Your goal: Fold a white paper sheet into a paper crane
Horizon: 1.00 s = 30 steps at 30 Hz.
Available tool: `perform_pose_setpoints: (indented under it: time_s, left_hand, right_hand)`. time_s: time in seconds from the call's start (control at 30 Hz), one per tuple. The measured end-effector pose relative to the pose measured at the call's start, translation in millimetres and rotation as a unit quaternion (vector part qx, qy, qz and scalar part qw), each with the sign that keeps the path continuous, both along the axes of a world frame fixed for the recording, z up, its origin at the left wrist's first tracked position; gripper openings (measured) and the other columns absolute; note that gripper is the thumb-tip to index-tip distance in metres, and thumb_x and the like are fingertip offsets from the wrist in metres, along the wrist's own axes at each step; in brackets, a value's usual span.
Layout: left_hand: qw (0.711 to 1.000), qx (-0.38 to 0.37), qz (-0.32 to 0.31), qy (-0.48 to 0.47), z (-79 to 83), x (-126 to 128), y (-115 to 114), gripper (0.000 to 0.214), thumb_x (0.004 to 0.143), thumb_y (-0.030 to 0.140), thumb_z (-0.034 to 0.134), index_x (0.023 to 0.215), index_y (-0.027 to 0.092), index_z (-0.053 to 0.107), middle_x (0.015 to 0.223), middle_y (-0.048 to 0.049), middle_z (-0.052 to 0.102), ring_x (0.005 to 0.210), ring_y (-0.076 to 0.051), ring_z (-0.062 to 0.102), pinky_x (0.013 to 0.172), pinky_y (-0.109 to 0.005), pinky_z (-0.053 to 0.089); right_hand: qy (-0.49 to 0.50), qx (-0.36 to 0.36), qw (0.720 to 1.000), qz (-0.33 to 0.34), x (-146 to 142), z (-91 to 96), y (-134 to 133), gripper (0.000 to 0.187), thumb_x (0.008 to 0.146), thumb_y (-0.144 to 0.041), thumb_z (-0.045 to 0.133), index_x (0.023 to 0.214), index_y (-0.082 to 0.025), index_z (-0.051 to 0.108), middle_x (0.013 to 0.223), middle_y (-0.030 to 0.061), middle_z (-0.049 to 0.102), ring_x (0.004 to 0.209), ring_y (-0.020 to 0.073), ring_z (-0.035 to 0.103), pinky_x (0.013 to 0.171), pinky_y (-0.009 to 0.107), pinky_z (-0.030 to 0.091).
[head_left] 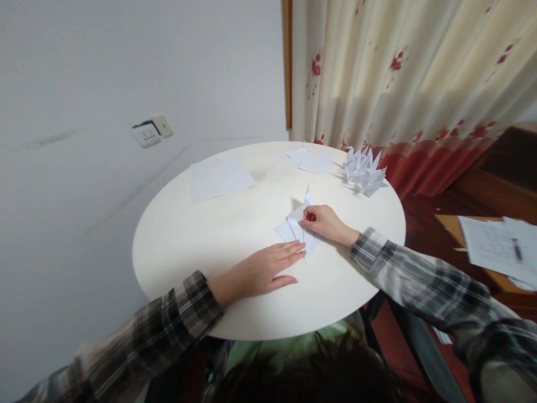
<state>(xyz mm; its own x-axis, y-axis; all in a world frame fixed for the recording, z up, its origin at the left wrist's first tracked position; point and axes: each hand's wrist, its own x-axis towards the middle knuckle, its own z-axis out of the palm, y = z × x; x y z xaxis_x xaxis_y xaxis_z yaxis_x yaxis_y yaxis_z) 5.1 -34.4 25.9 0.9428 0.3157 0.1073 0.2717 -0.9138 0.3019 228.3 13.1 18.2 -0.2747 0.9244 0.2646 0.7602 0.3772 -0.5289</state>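
A partly folded piece of white paper (297, 215) lies on the round white table (188, 246), with one narrow point of it sticking up at the far end. My left hand (268, 267) rests flat with its fingertips on the paper's near edge, fingers stretched out. At the paper's right side my right hand (325, 221) is closed, thumb and forefinger pinched together on a fold. The part of the paper under the right hand is hidden.
Several pointed folded paper pieces (364, 170) cluster at the table's back right. Small paper sheets (312, 160) lie at the back, and a larger white sheet (220, 179) lies back left. A wall stands on the left; a curtain (390, 73) hangs behind.
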Motion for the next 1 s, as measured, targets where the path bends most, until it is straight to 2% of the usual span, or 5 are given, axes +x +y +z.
perform_pose_setpoints:
  time_s: [1.0]
  left_hand:
    - [1.0,0.028,-0.007,-0.01,-2.7,-1.0,-0.2,0.05,0.092,0.035,0.045,0.134,0.011,0.037,0.143,-0.0148,0.035,0.133,-0.022,0.03,0.11,-0.039,0.028]
  right_hand:
    - [-0.009,0.016,1.0,-0.019,-5.3,-3.0,-2.3,0.012,0.076,-0.024,0.059,0.067,-0.015,0.059,0.061,-0.001,0.058,0.055,0.0093,0.046,0.055,0.021,0.029]
